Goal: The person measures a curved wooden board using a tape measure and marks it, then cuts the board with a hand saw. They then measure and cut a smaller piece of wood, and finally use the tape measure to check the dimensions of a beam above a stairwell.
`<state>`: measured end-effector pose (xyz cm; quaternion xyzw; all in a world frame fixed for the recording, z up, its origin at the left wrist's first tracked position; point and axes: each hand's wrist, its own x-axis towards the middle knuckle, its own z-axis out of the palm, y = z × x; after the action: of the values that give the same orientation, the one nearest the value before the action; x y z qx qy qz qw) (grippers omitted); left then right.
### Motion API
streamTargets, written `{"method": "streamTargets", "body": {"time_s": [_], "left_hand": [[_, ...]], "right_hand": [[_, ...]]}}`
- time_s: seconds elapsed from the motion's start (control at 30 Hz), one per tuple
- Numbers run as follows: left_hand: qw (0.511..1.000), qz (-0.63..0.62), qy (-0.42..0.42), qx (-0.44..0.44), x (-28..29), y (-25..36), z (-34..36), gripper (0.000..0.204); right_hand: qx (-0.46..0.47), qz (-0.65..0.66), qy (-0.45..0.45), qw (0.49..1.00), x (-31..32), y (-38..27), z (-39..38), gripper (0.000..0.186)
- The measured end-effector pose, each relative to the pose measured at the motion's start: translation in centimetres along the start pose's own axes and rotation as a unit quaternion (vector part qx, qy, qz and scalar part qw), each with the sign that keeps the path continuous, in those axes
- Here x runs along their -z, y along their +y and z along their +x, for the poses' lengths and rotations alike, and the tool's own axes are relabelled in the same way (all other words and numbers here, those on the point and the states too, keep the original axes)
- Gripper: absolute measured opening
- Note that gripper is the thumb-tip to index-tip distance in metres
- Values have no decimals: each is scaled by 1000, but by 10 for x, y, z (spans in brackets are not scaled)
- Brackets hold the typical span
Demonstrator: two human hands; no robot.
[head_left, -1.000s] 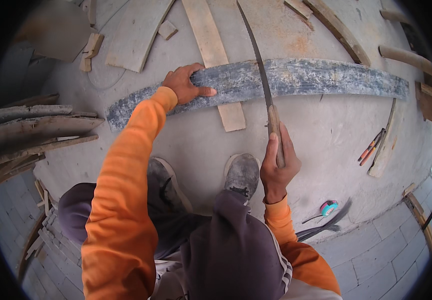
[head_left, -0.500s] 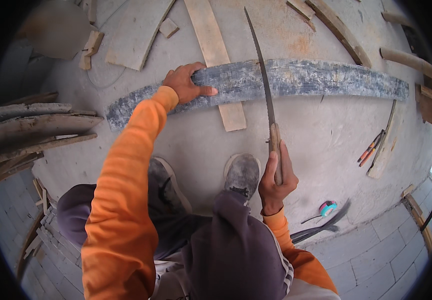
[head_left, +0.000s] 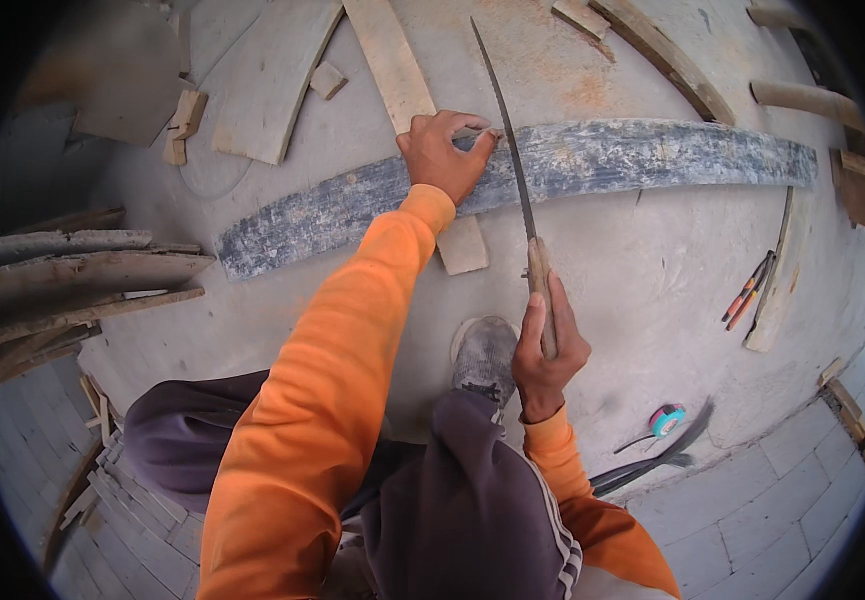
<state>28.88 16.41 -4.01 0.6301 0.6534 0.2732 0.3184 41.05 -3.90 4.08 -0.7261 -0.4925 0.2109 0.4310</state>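
Note:
A long board point(head_left: 652, 155) with a worn blue-grey and whitish surface lies across the floor in front of me. My left hand point(head_left: 444, 155) is over the middle of this board, thumb and forefinger brought together just left of the saw blade. Whatever that pinch holds, if anything, is too small to tell. My right hand point(head_left: 549, 355) grips the wooden handle of a hand saw point(head_left: 514, 150). The saw's long tapered blade points away from me and crosses over the board. Beneath the board runs a bare wooden plank point(head_left: 389, 60), its near end sticking out.
Curved planks are stacked point(head_left: 92, 270) at the left. Orange-handled pliers point(head_left: 748, 292) lie on the right beside a narrow wood strip point(head_left: 777, 290). Nearer me are a turquoise tape measure point(head_left: 666, 419) and dark strips point(head_left: 662, 457). More timber point(head_left: 667, 60) lies at the far side.
My left hand has slid right along the board toward the blade and changed from a spread hold to a pinch. The saw has stayed almost in place across the board.

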Motion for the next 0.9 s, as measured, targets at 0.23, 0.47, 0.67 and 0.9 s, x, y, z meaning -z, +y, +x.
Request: {"method": "streamTargets", "body": {"time_s": [0.23, 0.47, 0.67, 0.9], "left_hand": [[990, 79, -17, 116, -1, 23, 8, 21], [989, 102, -34, 102, -1, 22, 14, 23], [990, 93, -35, 100, -1, 17, 12, 23], [986, 99, -65, 114, -1, 22, 16, 25]], "right_hand": [[-19, 0, -1, 1000, 15, -6, -13, 37], [-24, 14, -25, 999, 17, -11, -1, 37], [-19, -4, -19, 1000, 13, -13, -6, 32], [-26, 14, -28, 999, -2, -6, 19, 38]]}}
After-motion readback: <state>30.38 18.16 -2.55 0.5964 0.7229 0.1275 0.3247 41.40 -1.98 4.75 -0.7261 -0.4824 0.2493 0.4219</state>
